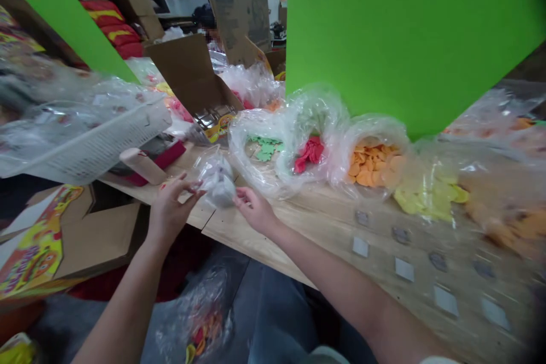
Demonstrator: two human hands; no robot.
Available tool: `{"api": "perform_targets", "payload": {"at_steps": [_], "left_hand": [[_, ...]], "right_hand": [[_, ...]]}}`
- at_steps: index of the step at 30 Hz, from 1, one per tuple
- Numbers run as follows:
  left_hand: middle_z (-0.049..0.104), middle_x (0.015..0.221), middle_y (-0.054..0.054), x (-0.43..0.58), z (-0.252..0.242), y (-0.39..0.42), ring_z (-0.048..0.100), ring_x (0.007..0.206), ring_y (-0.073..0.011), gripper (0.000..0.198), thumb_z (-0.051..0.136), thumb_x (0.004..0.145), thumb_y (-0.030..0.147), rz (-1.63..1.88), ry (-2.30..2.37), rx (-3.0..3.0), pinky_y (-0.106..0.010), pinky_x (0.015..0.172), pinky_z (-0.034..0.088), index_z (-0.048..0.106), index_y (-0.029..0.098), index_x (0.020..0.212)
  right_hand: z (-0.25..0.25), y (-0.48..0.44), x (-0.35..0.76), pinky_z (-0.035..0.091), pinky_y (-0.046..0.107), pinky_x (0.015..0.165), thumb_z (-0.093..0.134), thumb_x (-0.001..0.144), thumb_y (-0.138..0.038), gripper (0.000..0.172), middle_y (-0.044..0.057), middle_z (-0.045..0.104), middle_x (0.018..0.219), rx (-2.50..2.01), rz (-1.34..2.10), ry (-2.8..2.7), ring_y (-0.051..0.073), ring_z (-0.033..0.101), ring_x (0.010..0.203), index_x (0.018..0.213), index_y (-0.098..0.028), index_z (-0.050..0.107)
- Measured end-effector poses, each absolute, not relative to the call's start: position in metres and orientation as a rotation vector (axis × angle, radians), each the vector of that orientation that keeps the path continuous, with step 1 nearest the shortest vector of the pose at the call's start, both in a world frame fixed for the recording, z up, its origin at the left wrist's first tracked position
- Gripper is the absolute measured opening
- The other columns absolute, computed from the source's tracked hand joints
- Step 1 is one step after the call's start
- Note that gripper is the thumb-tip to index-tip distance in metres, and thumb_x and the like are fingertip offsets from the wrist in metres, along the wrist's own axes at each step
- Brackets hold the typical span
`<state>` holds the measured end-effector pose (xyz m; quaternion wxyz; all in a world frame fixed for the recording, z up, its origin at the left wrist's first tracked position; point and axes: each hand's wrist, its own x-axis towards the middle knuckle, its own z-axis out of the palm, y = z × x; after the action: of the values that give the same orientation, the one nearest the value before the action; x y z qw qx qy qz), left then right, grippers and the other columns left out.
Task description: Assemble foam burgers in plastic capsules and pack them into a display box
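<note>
My left hand (170,205) and my right hand (255,209) together hold a small clear plastic bag (216,181) just above the near edge of the wooden table (324,227). Fingers of both hands pinch the bag's sides; its contents look grey-white and blurred. Right behind it lie open plastic bags of green pieces (264,149), red pieces (309,153), orange pieces (372,162) and yellow pieces (426,196).
A white slotted basket (98,145) and a wooden cylinder (143,166) sit at the left. Small grey squares (403,268) lie in rows on the table at the right. An open cardboard box (194,77), a printed carton (38,244) and a bag on my lap (200,318) surround me.
</note>
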<state>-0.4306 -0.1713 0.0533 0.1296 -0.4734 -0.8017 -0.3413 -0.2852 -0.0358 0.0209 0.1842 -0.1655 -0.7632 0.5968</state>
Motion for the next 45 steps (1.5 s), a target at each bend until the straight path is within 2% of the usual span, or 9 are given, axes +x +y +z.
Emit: {"api": "perform_targets", "payload": {"at_steps": [2, 4, 8, 12, 17, 22, 29, 36, 45], "left_hand": [[0.067, 0.1, -0.006, -0.401, 0.056, -0.17, 0.048, 0.117, -0.0218, 0.005, 0.053, 0.082, 0.023, -0.822, -2.189, -1.665, -0.041, 0.095, 0.041, 0.056, 0.02, 0.08], [0.062, 0.114, -0.006, -0.371, 0.051, -0.164, 0.042, 0.123, -0.0208, 0.016, 0.048, 0.084, 0.017, -0.667, -2.042, -1.943, -0.04, 0.1, 0.037, 0.059, 0.022, 0.095], [0.038, 0.138, -0.017, -0.373, 0.032, -0.156, 0.028, 0.13, -0.0297, 0.047, 0.056, 0.079, 0.027, -0.623, -2.141, -1.644, -0.048, 0.102, 0.031, 0.045, 0.015, 0.123], [0.065, 0.101, -0.011, -0.428, 0.022, -0.163, 0.059, 0.096, -0.028, 0.029, 0.042, 0.085, 0.029, -0.284, -2.419, -1.571, -0.052, 0.094, 0.035, 0.058, 0.017, 0.106], [0.061, 0.076, -0.004, -0.443, 0.041, -0.165, 0.059, 0.074, -0.0244, 0.036, 0.037, 0.085, 0.049, -0.362, -2.459, -1.456, -0.036, 0.065, 0.045, 0.06, 0.022, 0.087], [0.057, 0.09, -0.003, -0.386, 0.061, -0.156, 0.055, 0.092, -0.0269, 0.024, 0.045, 0.084, 0.042, -0.664, -2.353, -1.193, -0.038, 0.074, 0.043, 0.057, 0.023, 0.093], [0.062, 0.078, -0.003, -0.291, -0.005, -0.1, 0.057, 0.075, -0.0169, 0.017, 0.047, 0.086, 0.031, -0.793, -2.221, -2.058, -0.028, 0.069, 0.044, 0.057, 0.02, 0.079], [0.062, 0.084, -0.004, -0.296, 0.007, -0.102, 0.058, 0.08, -0.0171, 0.011, 0.054, 0.083, 0.029, -0.939, -2.15, -1.795, -0.028, 0.076, 0.045, 0.059, 0.019, 0.084], [0.065, 0.094, -0.005, -0.315, 0.003, -0.179, 0.058, 0.087, -0.0216, 0.022, 0.047, 0.084, 0.02, -0.443, -2.047, -2.101, -0.037, 0.087, 0.042, 0.059, 0.023, 0.103]], "right_hand": [[0.032, -0.031, -0.281, 0.053, 0.03, 0.066, 0.045, 0.083, -0.044, 0.052, 0.008, 0.059, 0.108, -0.516, 1.981, -1.853, 0.017, 0.06, 0.087, 0.127, -0.019, 0.036], [0.031, -0.02, -0.268, 0.05, 0.025, 0.055, 0.049, 0.08, -0.04, 0.056, 0.005, 0.062, 0.099, -0.636, 2.049, -1.707, 0.014, 0.06, 0.074, 0.129, -0.02, 0.029], [-0.003, 0.009, -0.212, 0.047, 0.025, 0.056, 0.048, 0.077, -0.027, 0.063, 0.003, 0.064, 0.083, -1.114, 1.52, -1.89, 0.014, 0.058, 0.063, 0.134, -0.015, 0.023], [-0.022, 0.015, -0.142, 0.046, 0.034, 0.073, 0.048, 0.079, -0.028, 0.068, 0.013, 0.063, 0.097, -1.415, 0.869, -2.31, 0.024, 0.059, 0.087, 0.138, -0.008, 0.021], [-0.02, -0.005, -0.104, 0.032, 0.046, 0.094, 0.049, 0.08, -0.023, 0.052, 0.016, 0.038, 0.137, -1.339, 0.218, -2.574, 0.032, 0.034, 0.124, 0.131, -0.016, 0.04], [-0.034, 0.0, -0.094, 0.028, 0.051, 0.097, 0.049, 0.08, -0.023, 0.046, 0.018, 0.043, 0.133, -1.339, 0.158, -2.605, 0.033, 0.032, 0.125, 0.124, -0.01, 0.048], [-0.028, 0.001, -0.077, 0.016, 0.055, 0.104, 0.049, 0.081, -0.026, 0.045, 0.018, 0.041, 0.135, -1.347, 0.177, -2.541, 0.034, 0.025, 0.13, 0.123, -0.009, 0.049], [-0.017, 0.012, -0.098, 0.013, 0.05, 0.108, 0.039, 0.087, -0.015, 0.038, 0.01, 0.038, 0.139, -0.802, 0.294, -2.681, 0.026, 0.009, 0.137, 0.124, -0.017, 0.049], [-0.027, -0.046, -0.128, 0.013, 0.053, 0.109, 0.043, 0.085, -0.014, 0.022, 0.022, 0.046, 0.129, -0.544, 0.236, -2.805, 0.033, 0.017, 0.134, 0.093, -0.006, 0.062]]}}
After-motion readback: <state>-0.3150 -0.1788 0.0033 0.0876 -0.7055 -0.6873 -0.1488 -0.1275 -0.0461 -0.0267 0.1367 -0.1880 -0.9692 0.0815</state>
